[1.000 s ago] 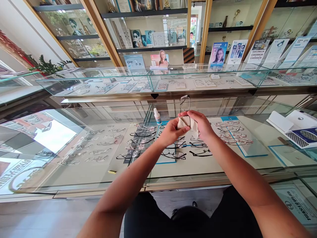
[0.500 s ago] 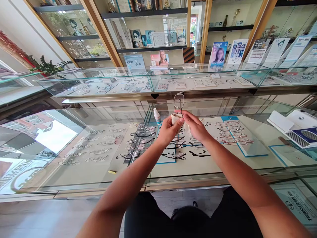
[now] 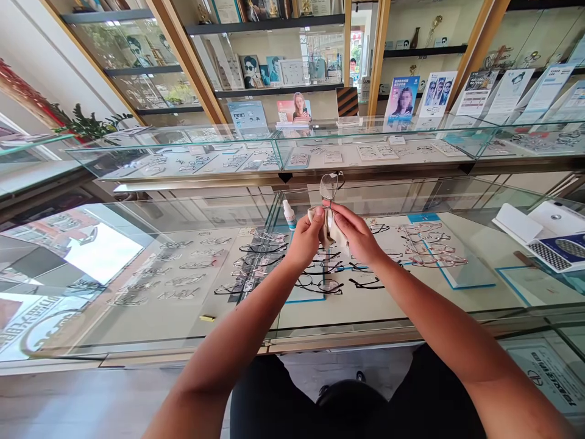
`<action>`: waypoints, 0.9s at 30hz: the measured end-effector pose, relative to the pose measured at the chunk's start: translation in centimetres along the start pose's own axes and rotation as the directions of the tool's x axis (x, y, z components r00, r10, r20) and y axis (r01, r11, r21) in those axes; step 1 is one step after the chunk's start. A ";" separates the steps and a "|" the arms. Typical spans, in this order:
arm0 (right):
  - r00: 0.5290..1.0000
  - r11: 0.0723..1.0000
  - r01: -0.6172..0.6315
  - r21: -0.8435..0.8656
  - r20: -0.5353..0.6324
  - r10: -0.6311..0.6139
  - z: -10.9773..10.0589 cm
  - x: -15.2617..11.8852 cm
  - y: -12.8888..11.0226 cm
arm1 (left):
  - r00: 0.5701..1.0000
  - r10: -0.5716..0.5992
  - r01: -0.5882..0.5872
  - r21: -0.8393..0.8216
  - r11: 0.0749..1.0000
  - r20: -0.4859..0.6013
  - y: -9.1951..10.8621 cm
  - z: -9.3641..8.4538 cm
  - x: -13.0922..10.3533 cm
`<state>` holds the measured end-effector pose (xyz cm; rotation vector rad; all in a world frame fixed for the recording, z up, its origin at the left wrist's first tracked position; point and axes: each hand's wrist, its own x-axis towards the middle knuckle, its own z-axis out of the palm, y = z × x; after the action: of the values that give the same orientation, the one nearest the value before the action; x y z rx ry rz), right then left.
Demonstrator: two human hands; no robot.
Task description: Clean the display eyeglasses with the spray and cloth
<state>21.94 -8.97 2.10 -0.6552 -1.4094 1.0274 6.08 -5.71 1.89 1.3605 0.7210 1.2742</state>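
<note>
Thin wire-rimmed eyeglasses w/ a clear rounded lens (image 3: 329, 186) stand up out of a soft beige crumpled cloth (image 3: 337, 236), held in both hands above the counter; lower part is hidden in cloth & fingers. Clock centred on cloth, 12 = away from wearer. Bare L hand (image 3: 305, 240), approx 8 o'c, has thumb pressed down on the cloth's edge, other fingers curled & mostly out of sight. Bare R hand (image 3: 360, 239), approx 4 o'c, has fingers close together, pinching cloth at the base of the lens; can't tell if they grip the rim too. Small white plastic spray-type bottle w/ blue-ish label (image 3: 289, 216) upright near L hand, 10 o'c. Black slim-rimmed spectacles (image 3: 320, 285) lie in rows at 6–7 o'c; pinkish thin-rimmed spectacles (image 3: 436, 249) at 3 o'c, partly over a flat blue-edged panel (image 3: 470, 277). Smooth see-through glass counter (image 3: 159, 326) spans 3 to 9 o'c, small yellow block (image 3: 207, 317) at 8. Open white box w/ dark blue & patterned panels (image 3: 548, 235) well apart at 3. Long glass display case (image 3: 274, 146) at 12. Vs half a sec ago: lens has turned & looks rounder, dark-tipped temple now curves out on its R side; L thumb has shifted L, cloth hangs looser btwn the hands. Bottle unmoved.
</note>
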 end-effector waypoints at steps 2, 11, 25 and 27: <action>0.996 0.996 -0.041 0.081 -0.073 0.047 -0.3 0.3 -0.1 | 0.999 -0.017 0.017 0.010 1.000 0.047 -0.1 0.0 0.0; 0.946 0.934 -0.215 0.286 -0.176 0.272 -0.3 0.7 -1.4 | 0.962 0.004 -0.036 0.115 0.993 0.271 0.6 0.6 -1.0; 0.974 0.954 -0.189 0.234 -0.079 0.213 0.1 0.2 -1.2 | 0.992 0.115 -0.121 0.125 0.985 0.050 0.4 1.2 -1.0; 0.966 0.943 -0.203 0.262 -0.107 0.237 0.1 0.3 -1.4 | 0.996 0.070 -0.077 0.114 0.990 0.059 0.3 1.1 -1.0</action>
<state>22.08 -9.32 3.49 -0.6936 -1.0803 1.2875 6.77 -7.04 2.03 1.5234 0.7219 1.2635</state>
